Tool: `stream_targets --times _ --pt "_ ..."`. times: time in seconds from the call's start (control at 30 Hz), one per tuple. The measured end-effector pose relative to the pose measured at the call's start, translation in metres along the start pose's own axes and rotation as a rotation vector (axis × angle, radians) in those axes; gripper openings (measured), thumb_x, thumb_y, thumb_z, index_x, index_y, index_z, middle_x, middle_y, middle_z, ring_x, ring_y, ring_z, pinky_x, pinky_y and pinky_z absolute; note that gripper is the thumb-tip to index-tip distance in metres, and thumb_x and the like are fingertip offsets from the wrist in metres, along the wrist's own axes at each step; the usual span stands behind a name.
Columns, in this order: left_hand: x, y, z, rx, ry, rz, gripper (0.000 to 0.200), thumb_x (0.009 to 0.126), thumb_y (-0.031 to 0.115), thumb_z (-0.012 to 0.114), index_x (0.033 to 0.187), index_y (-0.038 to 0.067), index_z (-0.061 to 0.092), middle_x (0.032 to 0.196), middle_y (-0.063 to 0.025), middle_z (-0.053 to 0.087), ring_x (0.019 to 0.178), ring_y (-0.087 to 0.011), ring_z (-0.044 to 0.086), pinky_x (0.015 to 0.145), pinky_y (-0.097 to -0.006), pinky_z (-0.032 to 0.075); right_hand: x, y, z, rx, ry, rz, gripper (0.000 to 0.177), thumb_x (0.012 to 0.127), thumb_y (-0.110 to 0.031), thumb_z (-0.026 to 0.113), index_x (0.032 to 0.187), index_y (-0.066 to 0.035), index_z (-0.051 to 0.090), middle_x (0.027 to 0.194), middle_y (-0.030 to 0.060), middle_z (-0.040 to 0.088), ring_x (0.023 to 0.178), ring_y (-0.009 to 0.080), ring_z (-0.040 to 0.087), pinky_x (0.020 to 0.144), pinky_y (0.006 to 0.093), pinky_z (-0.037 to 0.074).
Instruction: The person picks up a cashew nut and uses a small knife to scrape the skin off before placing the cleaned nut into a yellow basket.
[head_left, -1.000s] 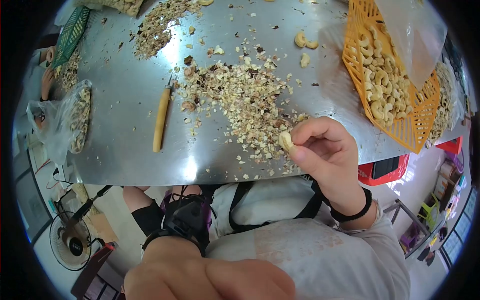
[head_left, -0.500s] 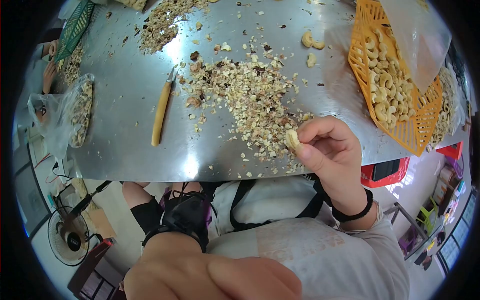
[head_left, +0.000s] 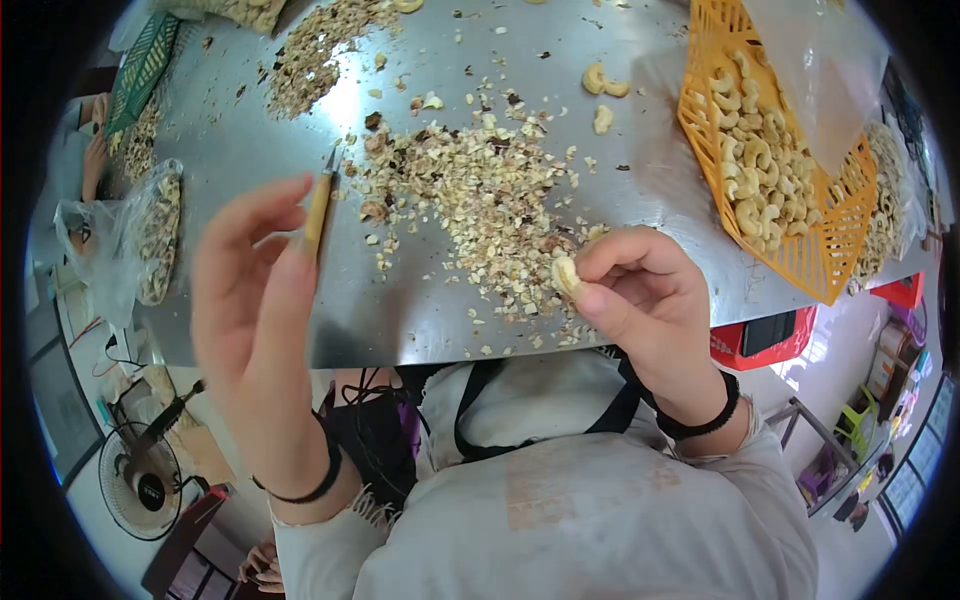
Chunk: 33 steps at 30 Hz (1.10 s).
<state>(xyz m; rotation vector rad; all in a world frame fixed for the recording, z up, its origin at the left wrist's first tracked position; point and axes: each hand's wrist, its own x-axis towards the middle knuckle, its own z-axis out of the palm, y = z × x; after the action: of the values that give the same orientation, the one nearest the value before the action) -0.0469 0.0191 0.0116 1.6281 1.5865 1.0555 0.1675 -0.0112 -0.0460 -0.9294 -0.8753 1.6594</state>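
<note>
Between the thumb and forefinger of my right hand (head_left: 655,300) is a pale cashew nut (head_left: 566,277), held over the front edge of the metal table. My left hand (head_left: 255,290) hovers at the left with thumb and fingers apart, slightly blurred. A wooden-handled knife (head_left: 320,213) lies on the table just beyond its thumb, its lower handle partly hidden by the hand. I cannot see the left fingers touching it. A spread of cashew peelings (head_left: 490,200) covers the middle of the table. Three loose cashews (head_left: 603,119) rest farther back to the right.
An orange basket (head_left: 700,110) of cashews stands at the right, with a clear plastic bag (head_left: 815,60) over it. At the left are a filled plastic bag (head_left: 160,235) and a green basket (head_left: 145,70) near another person's hand (head_left: 95,155). A fan (head_left: 140,480) stands below left.
My left hand has risen from low in front of my body to above the table beside the knife. The right hand still holds the cashew, nearly in place; the view has shifted slightly.
</note>
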Motion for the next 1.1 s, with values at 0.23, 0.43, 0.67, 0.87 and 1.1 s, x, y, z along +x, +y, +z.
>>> stream_targets --times 0.23,0.43,0.67,0.87,1.1 --pt "0.007 -0.055 0.006 0.648 0.002 -0.031 0.026 0.074 0.013 0.053 0.098 0.003 0.050 0.088 -0.0085 0.052 0.079 -0.0176 0.047 0.067 -0.0282 0.038 0.001 0.000 0.000 0.025 -0.025 -0.001 0.013 0.072 0.001 0.057 0.083 -0.001 0.051 0.081 0.0025 0.051 0.075 0.0084 0.049 0.069 0.0223 0.040" --pt "0.006 -0.062 0.000 0.585 -0.032 -0.175 0.017 0.077 0.012 0.051 0.092 0.002 0.051 0.078 -0.0029 0.052 0.067 -0.0087 0.046 0.058 -0.0203 0.037 0.000 0.000 0.000 0.013 -0.028 -0.037 0.013 0.072 0.001 0.057 0.083 -0.001 0.050 0.081 0.0023 0.051 0.074 0.0083 0.049 0.067 0.0217 0.040" --pt "-0.015 -0.032 0.016 -0.095 0.017 -0.310 0.019 0.078 0.006 0.045 0.096 0.002 0.044 0.076 -0.0047 0.052 0.065 -0.0062 0.046 0.058 -0.0185 0.037 0.002 0.000 0.004 -0.023 -0.041 -0.103 0.018 0.069 0.004 0.058 0.083 -0.001 0.050 0.082 0.0030 0.050 0.071 0.0080 0.047 0.066 0.0208 0.039" --pt "-0.030 0.001 0.028 -0.401 -0.314 -0.410 0.032 0.077 -0.003 0.040 0.109 0.001 0.035 0.079 -0.0061 0.050 0.066 -0.0068 0.045 0.058 -0.0174 0.037 0.002 0.001 0.007 -0.058 -0.045 -0.103 0.020 0.068 0.004 0.059 0.084 -0.002 0.049 0.080 0.0016 0.050 0.069 0.0065 0.046 0.064 0.0195 0.038" --pt "-0.037 -0.002 0.046 -0.298 -0.483 -0.203 0.032 0.081 0.008 0.037 0.112 0.001 0.036 0.067 -0.0026 0.047 0.048 -0.0020 0.032 0.043 -0.0136 0.025 0.002 -0.002 0.006 -0.074 0.006 -0.022 0.018 0.068 0.000 0.059 0.084 -0.002 0.049 0.076 0.0000 0.049 0.067 0.0054 0.045 0.062 0.0186 0.037"
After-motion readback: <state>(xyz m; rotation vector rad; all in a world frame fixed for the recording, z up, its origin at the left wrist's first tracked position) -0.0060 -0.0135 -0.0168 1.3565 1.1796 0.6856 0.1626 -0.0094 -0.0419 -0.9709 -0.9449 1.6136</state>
